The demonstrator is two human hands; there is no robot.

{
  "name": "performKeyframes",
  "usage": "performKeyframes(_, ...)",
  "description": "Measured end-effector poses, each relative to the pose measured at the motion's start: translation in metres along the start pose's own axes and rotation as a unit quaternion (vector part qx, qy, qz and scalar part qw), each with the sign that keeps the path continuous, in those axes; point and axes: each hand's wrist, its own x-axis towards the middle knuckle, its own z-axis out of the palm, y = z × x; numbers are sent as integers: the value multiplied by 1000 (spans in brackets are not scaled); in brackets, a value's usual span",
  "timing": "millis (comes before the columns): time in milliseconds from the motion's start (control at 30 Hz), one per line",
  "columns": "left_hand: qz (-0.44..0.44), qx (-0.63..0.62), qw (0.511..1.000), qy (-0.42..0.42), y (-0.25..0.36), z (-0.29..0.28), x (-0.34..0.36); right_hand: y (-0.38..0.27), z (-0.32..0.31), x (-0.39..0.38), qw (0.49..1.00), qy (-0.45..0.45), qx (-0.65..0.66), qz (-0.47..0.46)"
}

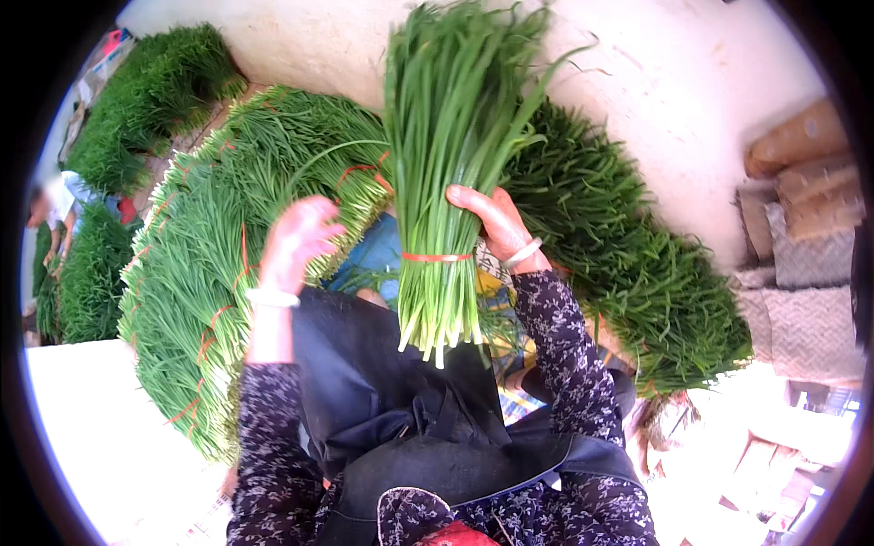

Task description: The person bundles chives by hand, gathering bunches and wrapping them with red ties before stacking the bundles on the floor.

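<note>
A thick bunch of garlic chives [446,155] stands upright in front of me, its pale cut ends pointing down and an orange band around its lower part. My right hand [496,223] grips it from the right side, thumb across the front of the leaves; the other fingers are hidden behind the bunch. To the left of it my left hand [302,238] is raised, empty, with the fingers apart and slightly blurred. Under and beyond that hand lie many banded bunches of chives [196,264], stacked in a curved heap with pale ends facing my legs.
Another dark green heap of chives [619,246] lies on the right against the pale wall [665,82]. More greens [150,91] are piled at the far left, where another person [62,205] works. Brown sacks [810,200] are stacked at the right. A blue sheet [371,255] lies before my knees.
</note>
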Motion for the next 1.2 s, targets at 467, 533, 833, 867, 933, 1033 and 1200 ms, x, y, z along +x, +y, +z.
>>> performKeyframes(467, -57, -419, 901, -100, -115, 87, -72, 10, 27, -133, 961, 4, -271, -63)
performKeyframes(533, -84, -445, 886, -96, -105, 98, -80, 19, 34, -142, 886, -12, -436, -158)
performKeyframes(833, -56, -419, 904, -58, -181, 68, -62, 43, 55, -161, 805, -52, -565, -174)
performKeyframes(867, -57, -359, 930, -61, -184, 73, -60, 43, 50, -172, 801, -70, -565, -184)
performKeyframes(933, -54, -378, 918, -110, -171, 77, -64, 35, 44, -209, 804, -207, -534, -159)
performKeyframes(1033, -33, -424, 888, -173, -116, 105, -77, 21, 24, -252, 823, -327, -461, 57)
performKeyframes(1200, 0, -461, 860, -220, -119, 97, -74, 7, 20, -237, 810, -106, -564, -119)
